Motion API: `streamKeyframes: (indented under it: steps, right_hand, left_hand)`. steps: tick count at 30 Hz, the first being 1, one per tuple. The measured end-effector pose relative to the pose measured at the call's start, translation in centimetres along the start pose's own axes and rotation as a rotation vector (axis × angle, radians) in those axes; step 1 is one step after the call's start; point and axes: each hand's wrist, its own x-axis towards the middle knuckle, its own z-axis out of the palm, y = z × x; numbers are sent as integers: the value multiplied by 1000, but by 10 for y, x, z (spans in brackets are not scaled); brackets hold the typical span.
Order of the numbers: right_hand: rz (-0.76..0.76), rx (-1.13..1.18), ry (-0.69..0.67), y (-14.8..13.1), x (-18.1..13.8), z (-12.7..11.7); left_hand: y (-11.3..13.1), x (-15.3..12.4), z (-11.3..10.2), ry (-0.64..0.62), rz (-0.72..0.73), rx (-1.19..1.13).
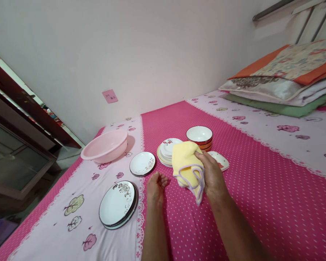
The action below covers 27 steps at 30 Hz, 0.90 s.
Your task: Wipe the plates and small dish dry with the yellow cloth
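A yellow cloth with a lilac stitched edge hangs folded from my right hand, pinched between thumb and fingers. It covers part of a stack of small plates with red flowers on the top one. My left hand is low over the pink bedspread, its fingers loosely curled and a little apart, with nothing seen in them. Just beyond it sits a small stack of dark-rimmed plates. Larger dark-rimmed plates are stacked to its left. Behind the cloth are stacked bowls with white insides.
A pink basin stands at the left by the wall. White spotted dishes lie partly behind my right hand. Folded bedding and cushions are piled at the far right. The bed's left edge drops off toward a cabinet.
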Motion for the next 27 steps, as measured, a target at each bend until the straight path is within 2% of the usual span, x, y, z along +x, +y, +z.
streamKeyframes:
  steps: [6,11,16,18,20,22,25,27]
  right_hand:
    - [-10,-21,-27,3,3,-5]
    - [-21,-46,-85,6,6,-9]
    - [-22,-40,-104,5,5,-7]
    - [-5,-22,-98,4,5,-6]
    - [8,-13,-86,2,5,-6]
    - [7,-20,-79,1,5,-6]
    - [13,-22,-78,-1,5,-7]
    - [19,-14,-76,-2,5,-8]
  left_hand:
    - [-7,-29,19,-127,-9,83]
    - [-6,-47,26,-207,12,187]
    - [8,-53,16,-161,113,325]
    - [21,-51,2,-77,196,398]
    - [38,-47,-17,72,302,469]
    - [55,-44,-37,298,424,514]
    - [78,-42,-64,704,625,503]
    - [89,-42,-79,919,733,486]
